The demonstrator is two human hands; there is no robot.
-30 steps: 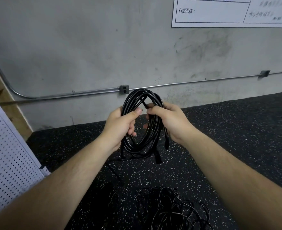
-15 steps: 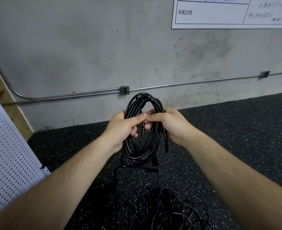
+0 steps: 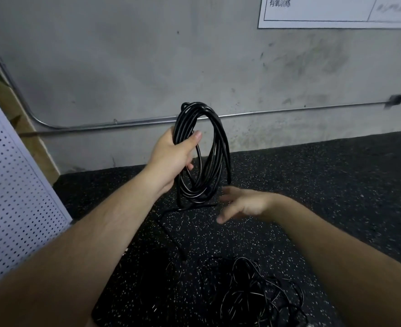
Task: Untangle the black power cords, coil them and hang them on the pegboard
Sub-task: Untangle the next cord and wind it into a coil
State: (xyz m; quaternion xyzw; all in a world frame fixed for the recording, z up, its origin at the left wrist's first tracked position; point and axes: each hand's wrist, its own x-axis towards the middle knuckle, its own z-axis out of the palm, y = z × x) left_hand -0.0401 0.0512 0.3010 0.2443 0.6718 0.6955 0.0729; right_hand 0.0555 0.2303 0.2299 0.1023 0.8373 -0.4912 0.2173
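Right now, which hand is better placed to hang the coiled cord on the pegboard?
Probably the left hand: it grips the coiled cord, and the pegboard stands on that side. The right hand is open, below the coil, holding nothing.

A glossy black power cord coil [image 3: 220, 142] is hanging upright as a narrow oval of several loops, with the left hand [image 3: 173, 156] gripping its left side and holding it up in mid-scene. Its loose tail [image 3: 168, 232] is trailing from the bottom loops down toward the near floor. A tangled cord pile [image 3: 249, 293] is lying on the floor, near and right of the coil. The white perforated pegboard [image 3: 13, 197] is standing at the left edge.
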